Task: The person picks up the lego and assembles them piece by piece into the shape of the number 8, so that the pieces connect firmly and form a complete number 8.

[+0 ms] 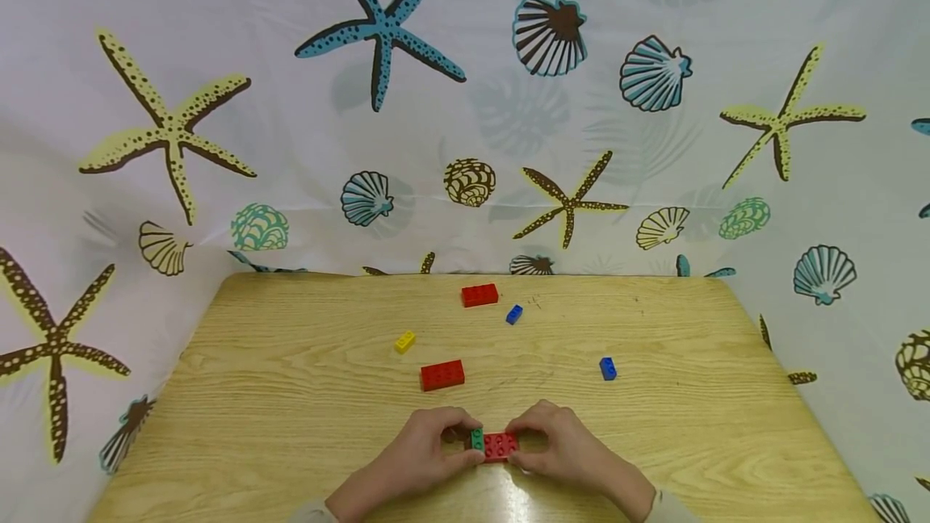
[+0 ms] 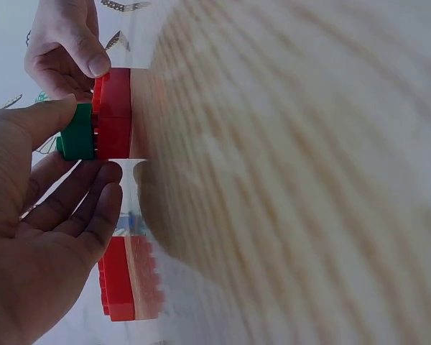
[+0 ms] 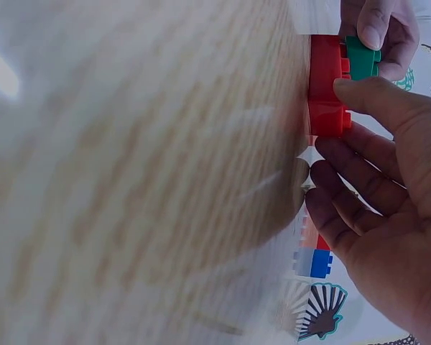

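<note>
Both hands meet at the near edge of the wooden table (image 1: 291,394), just in front of the person. The left hand (image 1: 417,450) has its fingers curled around a small green brick (image 1: 476,439), thumb on its near side and fingertips on its far side, pinching it. That green brick sits on top of the left end of a red brick (image 1: 500,445), which lies flat on the table. The right hand (image 1: 563,446) grips the red brick's right end between thumb and curled fingers, directly opposite the left hand. Beyond the left hand's fingers, a little farther out on the table, lies a second red brick (image 1: 441,375), with a small yellow brick (image 1: 404,341) past it and to the left. Beyond the right hand, apart from it, is a small blue brick (image 1: 608,369). Far from both hands, near the table's back edge, lie a third red brick (image 1: 479,295) and another blue brick (image 1: 513,314) just beside it.
</note>
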A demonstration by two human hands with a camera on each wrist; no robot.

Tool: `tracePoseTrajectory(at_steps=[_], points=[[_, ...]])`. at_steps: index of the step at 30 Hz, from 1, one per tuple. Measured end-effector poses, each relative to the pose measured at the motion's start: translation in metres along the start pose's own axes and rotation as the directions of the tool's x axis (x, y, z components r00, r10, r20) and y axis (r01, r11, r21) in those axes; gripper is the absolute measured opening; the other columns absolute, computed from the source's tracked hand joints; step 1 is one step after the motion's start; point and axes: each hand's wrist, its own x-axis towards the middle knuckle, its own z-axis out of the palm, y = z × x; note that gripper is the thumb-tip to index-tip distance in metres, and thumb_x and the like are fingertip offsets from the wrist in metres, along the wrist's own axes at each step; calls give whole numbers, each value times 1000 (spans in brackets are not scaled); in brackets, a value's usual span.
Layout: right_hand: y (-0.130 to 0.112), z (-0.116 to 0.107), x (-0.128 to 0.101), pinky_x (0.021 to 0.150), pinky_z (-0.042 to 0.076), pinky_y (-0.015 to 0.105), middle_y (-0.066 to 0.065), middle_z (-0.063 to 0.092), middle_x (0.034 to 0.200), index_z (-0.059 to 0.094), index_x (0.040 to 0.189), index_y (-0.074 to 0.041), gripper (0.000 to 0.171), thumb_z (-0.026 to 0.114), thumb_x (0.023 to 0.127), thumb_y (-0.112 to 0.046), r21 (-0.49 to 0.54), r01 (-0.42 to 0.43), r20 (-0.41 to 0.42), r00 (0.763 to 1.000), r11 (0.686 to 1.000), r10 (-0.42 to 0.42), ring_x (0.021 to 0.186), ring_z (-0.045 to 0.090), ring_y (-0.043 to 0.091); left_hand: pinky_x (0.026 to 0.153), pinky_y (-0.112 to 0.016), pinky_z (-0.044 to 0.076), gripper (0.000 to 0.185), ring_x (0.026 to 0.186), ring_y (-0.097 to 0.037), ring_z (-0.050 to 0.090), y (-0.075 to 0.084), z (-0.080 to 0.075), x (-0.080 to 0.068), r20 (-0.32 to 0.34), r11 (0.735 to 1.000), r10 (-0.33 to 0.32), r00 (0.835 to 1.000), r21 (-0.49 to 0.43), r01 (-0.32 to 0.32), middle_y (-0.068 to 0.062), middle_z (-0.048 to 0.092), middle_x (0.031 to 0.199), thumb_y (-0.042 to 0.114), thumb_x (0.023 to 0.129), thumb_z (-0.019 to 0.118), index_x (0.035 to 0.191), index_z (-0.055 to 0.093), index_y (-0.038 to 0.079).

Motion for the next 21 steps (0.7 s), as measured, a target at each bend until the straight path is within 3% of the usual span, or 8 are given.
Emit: tracePoseTrajectory(at_steps=[21], points=[[-1, 0, 0, 91, 55, 28, -8, 76, 109, 78, 114, -18, 22, 82, 94, -26, 1, -31, 10, 999, 1000, 31, 104, 66, 8, 85, -28, 60, 29, 96, -12, 71, -3, 1, 0, 14, 1000, -2, 1000, -23, 2, 3, 75, 107, 31, 96, 80, 115, 75, 11]])
